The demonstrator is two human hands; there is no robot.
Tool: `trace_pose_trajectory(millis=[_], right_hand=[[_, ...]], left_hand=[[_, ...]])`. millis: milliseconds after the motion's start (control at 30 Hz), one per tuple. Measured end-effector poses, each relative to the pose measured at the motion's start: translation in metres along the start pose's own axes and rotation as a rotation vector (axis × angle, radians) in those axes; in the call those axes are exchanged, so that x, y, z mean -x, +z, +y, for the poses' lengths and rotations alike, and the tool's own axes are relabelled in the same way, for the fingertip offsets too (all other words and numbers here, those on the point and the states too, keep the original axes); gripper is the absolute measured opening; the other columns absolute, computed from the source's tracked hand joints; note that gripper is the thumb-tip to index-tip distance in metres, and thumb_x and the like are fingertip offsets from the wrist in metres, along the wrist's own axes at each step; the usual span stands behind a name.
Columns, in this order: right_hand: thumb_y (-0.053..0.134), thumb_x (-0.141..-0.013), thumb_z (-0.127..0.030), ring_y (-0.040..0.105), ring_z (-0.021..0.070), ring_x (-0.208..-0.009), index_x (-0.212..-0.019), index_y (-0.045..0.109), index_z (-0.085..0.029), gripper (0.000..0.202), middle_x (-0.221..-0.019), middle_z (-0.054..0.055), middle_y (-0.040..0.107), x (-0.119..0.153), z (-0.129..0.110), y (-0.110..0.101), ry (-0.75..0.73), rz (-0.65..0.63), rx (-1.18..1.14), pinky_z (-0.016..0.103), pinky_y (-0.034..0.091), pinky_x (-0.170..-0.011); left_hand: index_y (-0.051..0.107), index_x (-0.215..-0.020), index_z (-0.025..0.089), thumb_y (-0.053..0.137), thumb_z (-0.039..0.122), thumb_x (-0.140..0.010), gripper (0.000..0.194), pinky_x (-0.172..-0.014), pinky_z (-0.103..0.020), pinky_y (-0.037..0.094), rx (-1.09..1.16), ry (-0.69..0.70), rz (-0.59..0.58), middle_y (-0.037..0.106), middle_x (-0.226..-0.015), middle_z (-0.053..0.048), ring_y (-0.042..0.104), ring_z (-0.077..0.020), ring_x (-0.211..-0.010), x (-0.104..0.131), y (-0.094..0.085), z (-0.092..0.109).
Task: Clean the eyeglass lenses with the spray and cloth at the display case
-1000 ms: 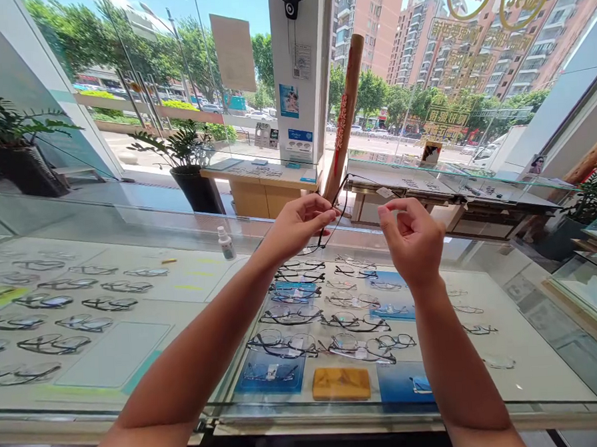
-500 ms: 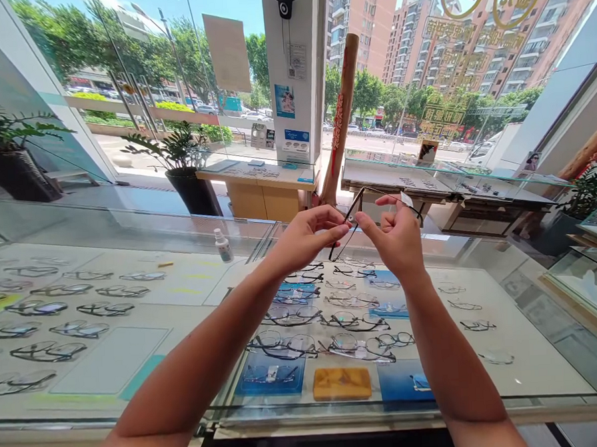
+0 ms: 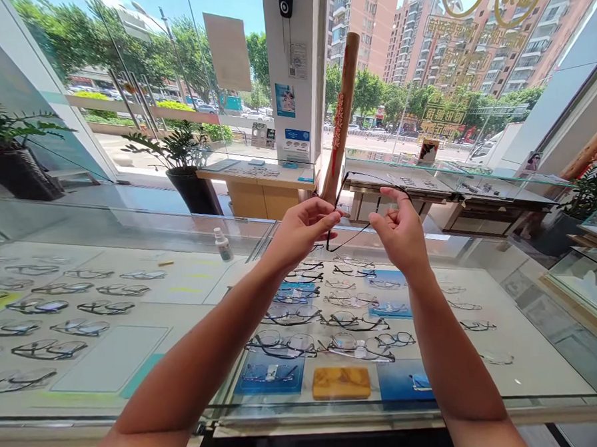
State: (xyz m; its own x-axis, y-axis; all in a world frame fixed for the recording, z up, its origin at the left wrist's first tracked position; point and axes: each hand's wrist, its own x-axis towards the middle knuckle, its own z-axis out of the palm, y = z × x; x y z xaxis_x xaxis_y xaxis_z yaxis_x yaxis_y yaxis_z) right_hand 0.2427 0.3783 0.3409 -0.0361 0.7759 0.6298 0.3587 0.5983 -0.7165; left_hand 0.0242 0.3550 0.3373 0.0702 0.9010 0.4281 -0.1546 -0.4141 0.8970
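Observation:
A pair of thin dark-framed eyeglasses (image 3: 341,189) is held up over the glass counter, its arms stretching rightward. My left hand (image 3: 306,230) pinches the front of the frame between thumb and fingers. On the other side, my right hand (image 3: 402,231) has its fingers partly curled at the arms of the glasses, the thumb by the lower arm and the raised index finger by the upper one. The exact contact of the right fingers is hard to make out. Below both hands, rows of eyeglasses (image 3: 353,320) lie inside the display case.
The glass-topped counter (image 3: 153,414) spans the front. A small white bottle (image 3: 222,245) stands on it, left of my hands. Inside lie a yellow-brown block (image 3: 341,383) and more glasses (image 3: 49,350). Beyond are a wooden post (image 3: 345,107), a potted plant (image 3: 191,186) and further display counters (image 3: 401,188).
My right hand has moved slightly right, away from my left hand. The eyeglasses have turned and their arms spread wider. A white piece by the right index finger no longer shows.

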Motion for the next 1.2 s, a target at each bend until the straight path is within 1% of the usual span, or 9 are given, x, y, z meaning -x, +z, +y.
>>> trace_pose_trajectory(millis=[133, 267, 400, 500, 667, 833, 967, 1100, 1200], right_hand=[[0.061, -0.089, -0.032, 0.037, 0.0152, -0.055, -0.143, 0.063, -0.022, 0.054, -0.060, -0.010, 0.035, 0.000, -0.001, -0.002, 0.004, -0.016, 0.047, 0.031, 0.035, -0.059], [0.063, -0.091, -0.036, 0.040, 0.0153, -0.058, -0.105, 0.074, -0.024, 0.022, -0.059, -0.008, 0.039, -0.001, -0.003, -0.010, 0.016, -0.074, 0.181, 0.032, 0.036, -0.062], [0.065, -0.095, -0.047, 0.044, 0.0163, -0.060, -0.092, 0.076, -0.025, 0.025, -0.061, -0.005, 0.047, -0.003, -0.003, -0.019, 0.050, -0.215, 0.324, 0.032, 0.031, -0.060], [0.063, -0.098, -0.050, 0.048, 0.0172, -0.061, -0.096, 0.081, -0.025, 0.031, -0.062, -0.003, 0.052, -0.003, -0.003, -0.024, 0.058, -0.295, 0.377, 0.033, 0.031, -0.060], [0.068, -0.098, -0.051, 0.052, 0.0180, -0.065, -0.122, 0.082, -0.026, 0.037, -0.070, -0.002, 0.058, 0.002, -0.009, -0.018, -0.004, -0.193, 0.376, 0.034, 0.037, -0.064], [0.075, -0.097, -0.052, 0.066, 0.0262, -0.102, -0.137, 0.075, -0.025, 0.049, -0.112, 0.009, 0.072, 0.010, -0.013, 0.008, -0.184, -0.283, 0.131, 0.040, 0.052, -0.083], [0.072, -0.099, -0.041, 0.067, 0.0290, -0.121, -0.127, 0.075, -0.024, 0.033, -0.133, 0.011, 0.073, 0.015, -0.012, 0.021, -0.231, -0.336, 0.016, 0.043, 0.055, -0.095], [0.065, -0.101, -0.032, 0.070, 0.0266, -0.116, -0.120, 0.075, -0.022, 0.023, -0.127, 0.009, 0.078, 0.016, -0.015, 0.021, -0.252, -0.374, -0.058, 0.043, 0.056, -0.098], [0.063, -0.102, -0.034, 0.071, 0.0259, -0.113, -0.121, 0.075, -0.023, 0.025, -0.124, 0.008, 0.079, 0.016, -0.015, 0.018, -0.242, -0.380, -0.048, 0.044, 0.056, -0.099]], left_hand=[[0.069, -0.088, 0.019, 0.097, 0.053, -0.074, 0.046, -0.080, -0.034, 0.069, 0.036, 0.017, 0.068, 0.077, -0.102, -0.006, 0.072, -0.0189, -0.097, -0.003, -0.002, -0.001], [0.068, -0.089, 0.020, 0.097, 0.053, -0.074, 0.046, -0.084, -0.036, 0.070, 0.047, 0.049, 0.153, 0.077, -0.106, -0.007, 0.073, -0.0205, -0.103, -0.007, -0.009, 0.001], [0.066, -0.092, 0.021, 0.096, 0.055, -0.074, 0.048, -0.087, -0.040, 0.071, 0.050, 0.088, 0.214, 0.077, -0.107, -0.007, 0.074, -0.0234, -0.107, -0.010, -0.018, 0.005], [0.066, -0.092, 0.021, 0.096, 0.056, -0.074, 0.050, -0.086, -0.040, 0.071, 0.031, 0.096, 0.228, 0.077, -0.107, -0.008, 0.074, -0.0237, -0.107, -0.011, -0.020, 0.005], [0.067, -0.088, 0.021, 0.094, 0.049, -0.077, 0.041, -0.085, -0.036, 0.068, -0.014, 0.042, 0.133, 0.077, -0.108, -0.007, 0.074, -0.0197, -0.101, -0.009, -0.012, -0.002], [0.068, -0.085, 0.019, 0.095, 0.043, -0.077, 0.037, -0.079, -0.028, 0.063, 0.007, -0.022, 0.045, 0.075, -0.118, -0.007, 0.071, -0.0151, -0.096, 0.000, 0.002, -0.005], [0.069, -0.081, 0.018, 0.096, 0.040, -0.073, 0.036, -0.075, -0.026, 0.060, 0.059, -0.059, 0.015, 0.073, -0.131, -0.009, 0.072, -0.0164, -0.099, 0.005, 0.009, -0.006], [0.073, -0.080, 0.018, 0.094, 0.040, -0.075, 0.031, -0.081, -0.030, 0.061, 0.075, -0.069, 0.017, 0.073, -0.136, -0.009, 0.073, -0.0176, -0.101, 0.007, 0.014, -0.008], [0.078, -0.085, 0.020, 0.090, 0.043, -0.080, 0.026, -0.095, -0.036, 0.062, -0.016, -0.011, 0.021, 0.072, -0.139, -0.010, 0.073, -0.0219, -0.114, 0.009, 0.016, -0.007]])
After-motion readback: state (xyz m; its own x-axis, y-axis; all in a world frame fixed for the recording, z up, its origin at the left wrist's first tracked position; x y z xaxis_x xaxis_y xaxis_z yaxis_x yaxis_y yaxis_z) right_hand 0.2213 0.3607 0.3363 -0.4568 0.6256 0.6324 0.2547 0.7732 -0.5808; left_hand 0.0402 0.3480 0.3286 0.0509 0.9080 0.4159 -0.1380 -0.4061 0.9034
